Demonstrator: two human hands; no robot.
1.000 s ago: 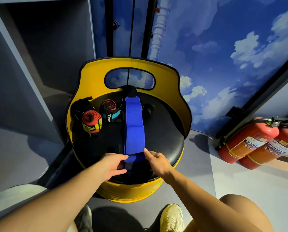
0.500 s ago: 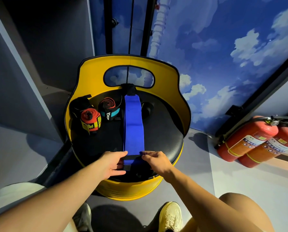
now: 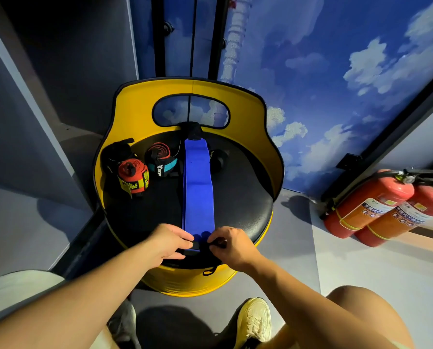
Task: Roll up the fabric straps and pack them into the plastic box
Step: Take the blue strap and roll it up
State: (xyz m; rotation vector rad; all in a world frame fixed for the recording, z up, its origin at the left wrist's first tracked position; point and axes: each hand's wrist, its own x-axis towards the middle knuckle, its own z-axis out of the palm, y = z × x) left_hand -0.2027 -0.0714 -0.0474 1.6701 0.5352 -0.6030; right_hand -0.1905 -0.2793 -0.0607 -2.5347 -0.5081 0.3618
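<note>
I am looking down on a round black padded seat [image 3: 238, 197] set in a yellow drum chair [image 3: 137, 107] whose curved back has an oval cut-out. The seat is my landmark. Behind it the wall [image 3: 323, 59] is painted as blue sky with white clouds, and a dark frame runs up behind the back of the chair. To the seat's left stand grey panels; around it the floor [image 3: 361, 273] is pale grey.

Right of the seat, against the wall, two red fire extinguishers [image 3: 376, 205] lean side by side, bound with a yellow band. Below the seat's near edge I see a cream shoe [image 3: 254, 321] and, further right, a bare knee.

On the seat's left rear sit rolled straps: a red and yellow roll [image 3: 134, 177] beside a black one, and a red and teal roll [image 3: 161, 159] just beside them. A dark roll [image 3: 218, 159] lies at the seat's rear right.

The blue strap [image 3: 197, 187] lies flat down the middle of the seat, from the back to the near edge. At that near edge both hands meet on its black end: my left hand [image 3: 168, 244] pinches the black end with curled fingers, and my right hand [image 3: 231, 245] pinches it from the other side. A thin black loop [image 3: 210, 270] hangs over the yellow rim below them.

I see no plastic box.
</note>
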